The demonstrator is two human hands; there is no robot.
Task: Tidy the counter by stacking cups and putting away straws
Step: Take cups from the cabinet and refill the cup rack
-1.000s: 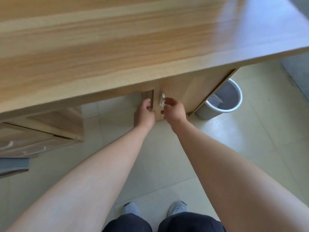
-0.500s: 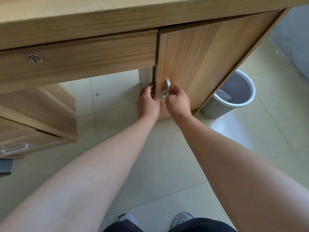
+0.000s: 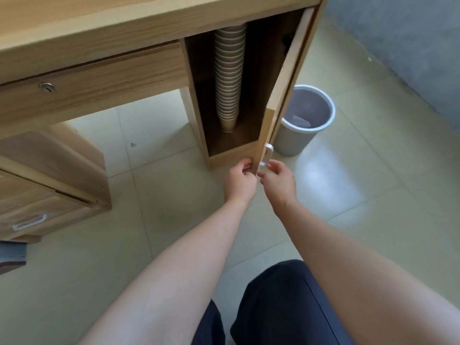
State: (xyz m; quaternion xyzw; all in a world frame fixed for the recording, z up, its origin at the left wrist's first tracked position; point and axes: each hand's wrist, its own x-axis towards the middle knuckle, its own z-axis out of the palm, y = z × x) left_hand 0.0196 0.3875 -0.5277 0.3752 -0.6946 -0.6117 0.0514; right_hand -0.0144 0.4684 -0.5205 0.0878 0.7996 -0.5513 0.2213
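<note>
While both forearms are extended forward over dark trousers (image 3: 286, 307), the two hands are seen meeting at the lower free edge of the cabinet door (image 3: 278, 95). The left hand (image 3: 240, 179) is curled, its fingers (image 3: 246, 166) closed on the inner side of the door's edge. The right hand (image 3: 280, 180) is set just on the other side of that edge; its fingers (image 3: 272, 165) are loosely pinched at the lower end of the metal handle (image 3: 266, 155), though whether the handle is firmly gripped cannot be told.

The door is swung wide, edge-on to the camera, directly beyond the fingers. Just beyond and to the left of the left fingers, the cabinet interior (image 3: 201, 95) is exposed. Inside it a tall stack of paper cups (image 3: 229, 75) is recorded, nested, with the narrow end towards the cabinet floor and the top hidden under the bench (image 3: 99, 23). No straws can be made out.

Beyond and to the right of the right fingers, a grey waste bin (image 3: 296, 140) with a white rim is noted on the tiled floor (image 3: 174, 220), close to the cabinet's side. Far to the left of the fingers, a drawer front with a round lock (image 3: 47, 87) is observed under the bench, and lower left a separate drawer unit (image 3: 37, 215) with a pale handle.
</note>
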